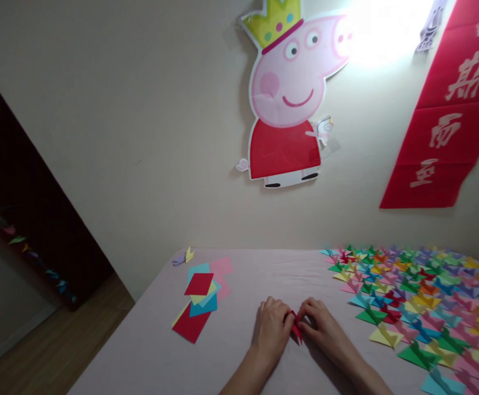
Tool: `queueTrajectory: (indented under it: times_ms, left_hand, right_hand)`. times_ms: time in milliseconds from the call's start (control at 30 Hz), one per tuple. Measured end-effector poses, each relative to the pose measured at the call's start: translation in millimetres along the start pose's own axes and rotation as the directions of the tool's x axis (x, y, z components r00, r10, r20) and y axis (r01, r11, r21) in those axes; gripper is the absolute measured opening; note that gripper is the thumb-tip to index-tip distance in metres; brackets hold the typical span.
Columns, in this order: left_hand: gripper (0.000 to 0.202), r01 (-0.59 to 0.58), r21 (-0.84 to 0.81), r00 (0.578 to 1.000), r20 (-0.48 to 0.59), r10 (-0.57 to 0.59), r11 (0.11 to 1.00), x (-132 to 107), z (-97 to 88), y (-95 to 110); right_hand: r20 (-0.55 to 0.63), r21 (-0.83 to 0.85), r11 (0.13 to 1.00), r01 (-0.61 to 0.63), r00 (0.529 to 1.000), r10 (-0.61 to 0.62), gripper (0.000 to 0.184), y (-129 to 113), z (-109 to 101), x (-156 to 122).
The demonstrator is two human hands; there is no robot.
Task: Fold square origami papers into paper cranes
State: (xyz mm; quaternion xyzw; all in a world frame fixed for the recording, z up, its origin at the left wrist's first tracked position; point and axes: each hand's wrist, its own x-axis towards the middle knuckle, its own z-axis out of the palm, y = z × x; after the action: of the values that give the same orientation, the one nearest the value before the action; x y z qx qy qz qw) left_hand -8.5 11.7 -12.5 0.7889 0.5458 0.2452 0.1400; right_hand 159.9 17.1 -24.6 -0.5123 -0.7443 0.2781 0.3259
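Observation:
My left hand (271,326) and my right hand (320,325) meet near the front middle of the pale pink table (149,351). Both pinch a small, partly folded piece of red paper (296,328) between their fingertips. The paper rests low against the table top, and most of it is hidden by my fingers. To the left of my hands lies a loose stack of coloured paper squares (200,299), red, blue, yellow and pink.
Several folded paper cranes (420,304) in many colours cover the table's right side in rows. Two small folded pieces (185,255) lie at the far left corner. A cartoon pig sticker (289,99) and a red banner (449,109) hang on the wall. Wooden floor (50,351) lies left.

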Motion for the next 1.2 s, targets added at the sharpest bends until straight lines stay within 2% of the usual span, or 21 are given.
queueTrajectory:
  times_ms: [233,467,700,1033,1200]
  left_hand:
    - [0.014,-0.021,-0.001,1.0,0.01,0.021,1.0,-3,1.0,-2]
    - [0.003,-0.028,-0.054,1.0,-0.009,0.027,0.998,-2,0.1,-2]
    - [0.008,-0.018,-0.137,0.999,-0.035,0.013,0.99,3,0.3,2]
    - [0.019,0.009,-0.194,0.999,-0.031,-0.015,0.981,6,4.0,-2]
    - [0.01,0.02,-0.18,1.0,-0.012,-0.023,0.983,2,4.2,-1]
  right_hand:
    - [-0.046,-0.011,1.0,0.015,0.999,-0.016,0.014,-1,3,1]
    - [-0.029,-0.015,1.0,0.022,0.999,-0.022,0.012,5,4,1]
    - [-0.009,-0.007,1.0,0.027,1.0,-0.027,0.02,9,2,3]
    - [-0.002,-0.032,0.998,0.045,0.999,-0.045,0.016,3,1,1]
    - [0.006,-0.042,0.997,0.058,0.998,-0.057,0.016,6,2,1]
